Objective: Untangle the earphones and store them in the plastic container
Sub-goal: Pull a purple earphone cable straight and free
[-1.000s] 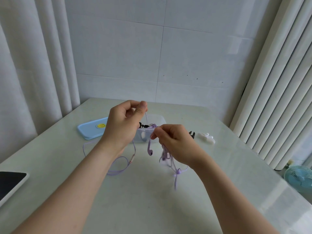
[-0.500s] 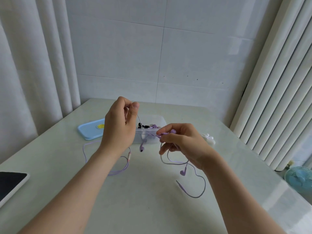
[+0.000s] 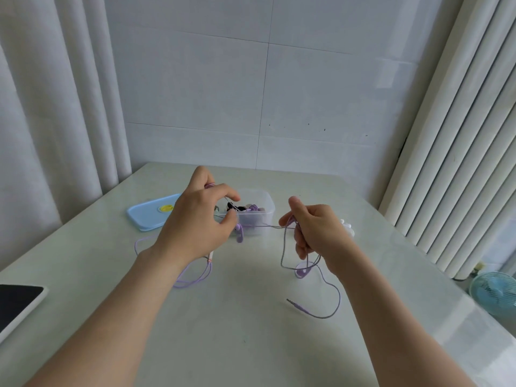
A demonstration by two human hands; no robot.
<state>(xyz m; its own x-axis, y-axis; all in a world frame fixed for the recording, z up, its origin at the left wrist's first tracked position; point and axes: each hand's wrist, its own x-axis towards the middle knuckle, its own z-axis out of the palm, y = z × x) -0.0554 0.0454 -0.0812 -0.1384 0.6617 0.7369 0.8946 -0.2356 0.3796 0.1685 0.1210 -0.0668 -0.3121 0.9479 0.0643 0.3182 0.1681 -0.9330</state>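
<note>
**A:** What are the hands doing?

**B:** Above the pale tabletop (image 3: 237, 344), the left hand (image 3: 195, 222) and right hand (image 3: 315, 230) are each pinching the thin lilac earphone cable (image 3: 339, 298) in a closed grip. They are stretching it just before the clear plastic container (image 3: 259, 219).

**A:** Any advice?

**B:** Slackening the tension and feeding the loose jack plug (image 3: 293, 302) through the loops is probably best.

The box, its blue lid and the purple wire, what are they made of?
The box looks like clear, slightly frosted plastic: you can see through its wall. The blue lid seems to be smooth plastic: even colour, rounded edges. The purple wire is probably soft rubbery plastic, since it droops in loose loops.
</note>
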